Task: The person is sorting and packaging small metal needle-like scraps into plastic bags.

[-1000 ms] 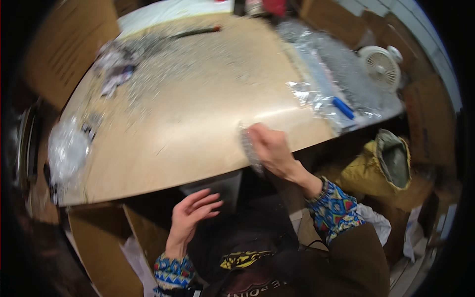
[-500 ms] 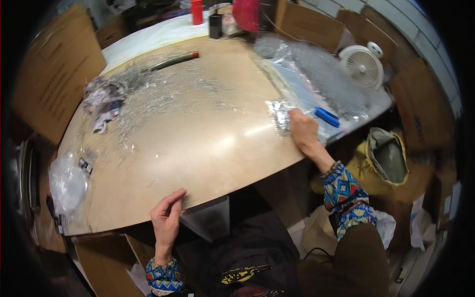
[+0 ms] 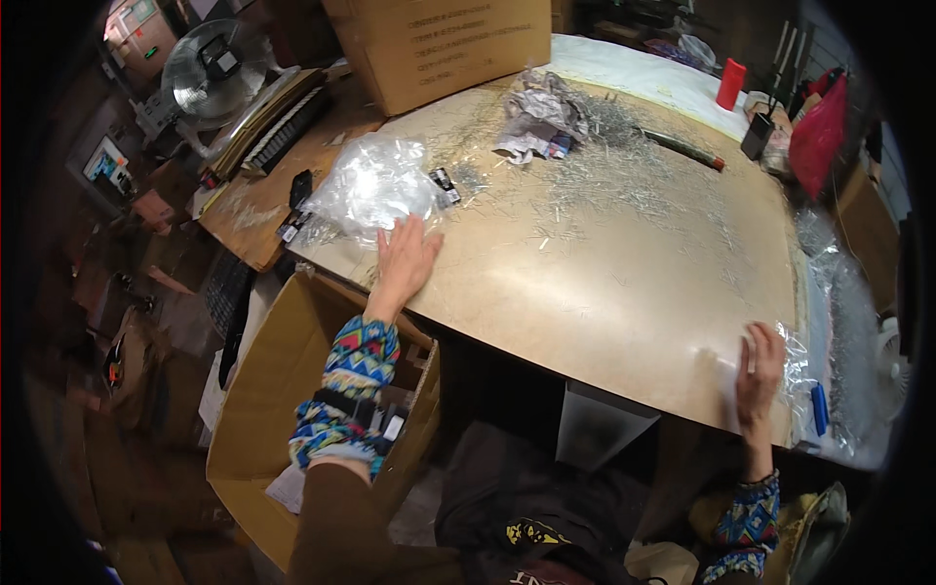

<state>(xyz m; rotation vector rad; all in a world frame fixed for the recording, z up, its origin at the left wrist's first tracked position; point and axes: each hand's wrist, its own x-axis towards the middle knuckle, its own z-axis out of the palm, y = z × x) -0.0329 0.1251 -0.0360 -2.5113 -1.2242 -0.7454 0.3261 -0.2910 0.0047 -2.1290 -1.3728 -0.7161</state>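
My left hand [image 3: 407,261] lies with fingers stretched at the near edge of a crumpled clear plastic bag [image 3: 366,190] on the table's left side. It is open, its fingertips against or just in front of the bag. A small black packet with a pale label [image 3: 444,185] lies just beyond the fingers. My right hand [image 3: 762,370] is over the table's right side, fingers loosely bent and apart, with nothing visible in it. Beside it are small clear plastic bags [image 3: 795,353] and a blue pen-like tool [image 3: 819,408].
Many thin metal pins [image 3: 624,190] are scattered over the tabletop [image 3: 585,292], near a crumpled cloth [image 3: 536,117] and a dark rod with an orange end [image 3: 682,148]. An open cardboard box [image 3: 253,419] stands below the left edge. A large carton [image 3: 448,54] and red cylinder [image 3: 729,85] stand at the back.
The view has swung left. My left hand has moved out from the table's front edge to the clear bag and opened. My right hand has come away from the small clear bags.
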